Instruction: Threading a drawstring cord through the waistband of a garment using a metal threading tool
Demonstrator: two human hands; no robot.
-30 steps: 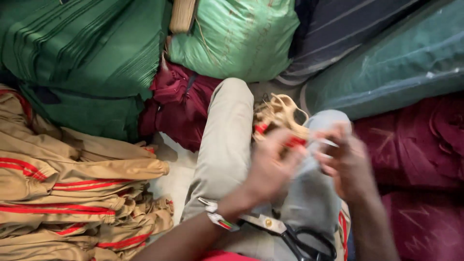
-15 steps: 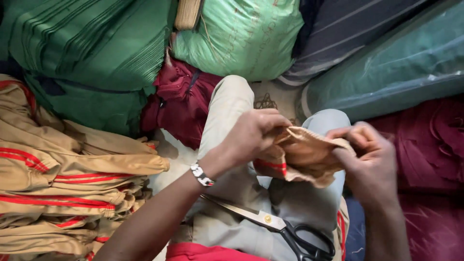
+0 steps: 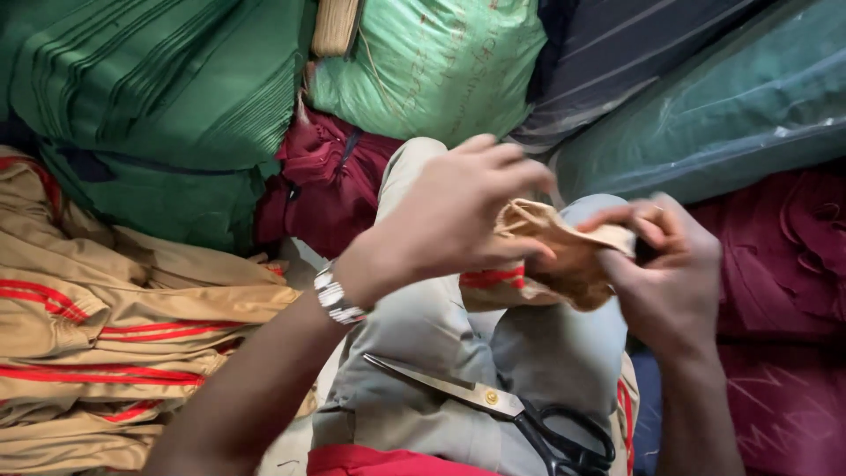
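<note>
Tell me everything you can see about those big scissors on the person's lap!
The scissors lie flat on the person's lap, on grey-beige trousers, near the bottom of the picture. They have long, pale metal blades that are closed and taper to a point towards the left. A small brass-coloured screw joins them. The handles are black loops, pointing to the lower right and partly cut off by the picture's edge. Neither hand touches them; both hands are higher up, holding a tan cloth piece.

Bare forearms, a beaded black-and-white wristband (image 3: pixel 337 296) on the left wrist, grey trousers (image 3: pixel 423 370).
</note>
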